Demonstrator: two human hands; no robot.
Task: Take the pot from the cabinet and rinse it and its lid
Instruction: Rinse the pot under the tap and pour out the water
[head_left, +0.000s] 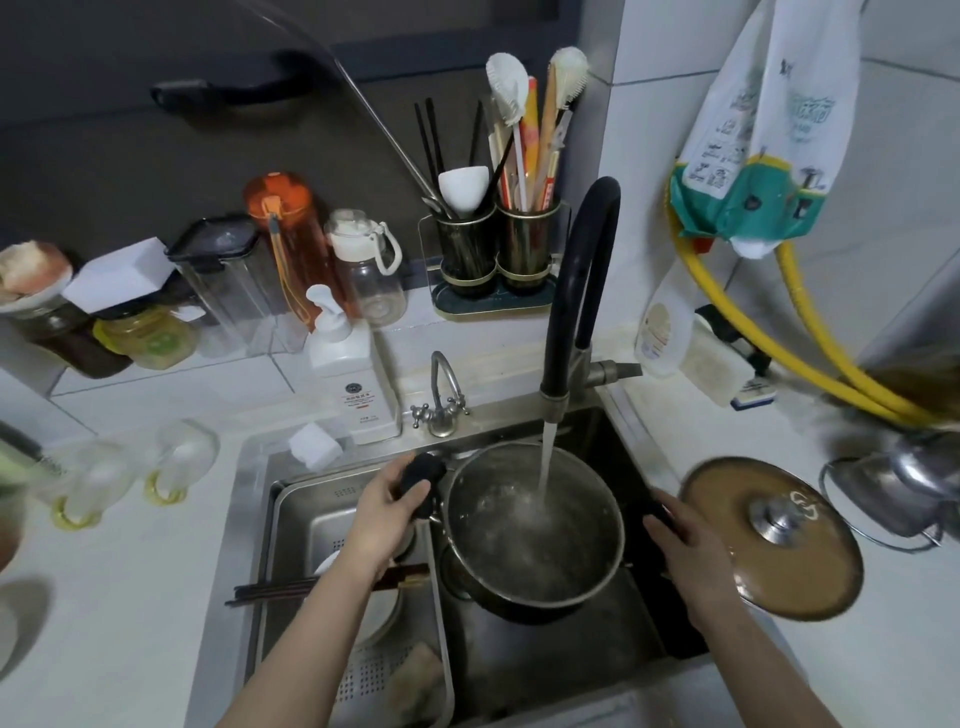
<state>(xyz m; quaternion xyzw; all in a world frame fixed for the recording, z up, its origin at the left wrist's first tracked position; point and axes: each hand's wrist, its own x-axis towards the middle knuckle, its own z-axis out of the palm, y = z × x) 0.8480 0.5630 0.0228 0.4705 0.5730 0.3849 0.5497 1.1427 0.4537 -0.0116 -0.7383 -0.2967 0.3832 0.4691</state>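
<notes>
A steel pot with black side handles hangs over the sink, tilted slightly toward me. Water streams from the black faucet into it. My left hand grips the pot's left handle. My right hand grips the right handle, mostly hidden under my fingers. The pot's lid, brownish glass with a metal knob, lies on the counter just right of the sink.
A drain basket with a bowl and chopsticks fills the sink's left half. A soap bottle, a small tap and a white sponge stand behind the sink. Bottles, jars and a utensil holder line the back. A kettle sits right.
</notes>
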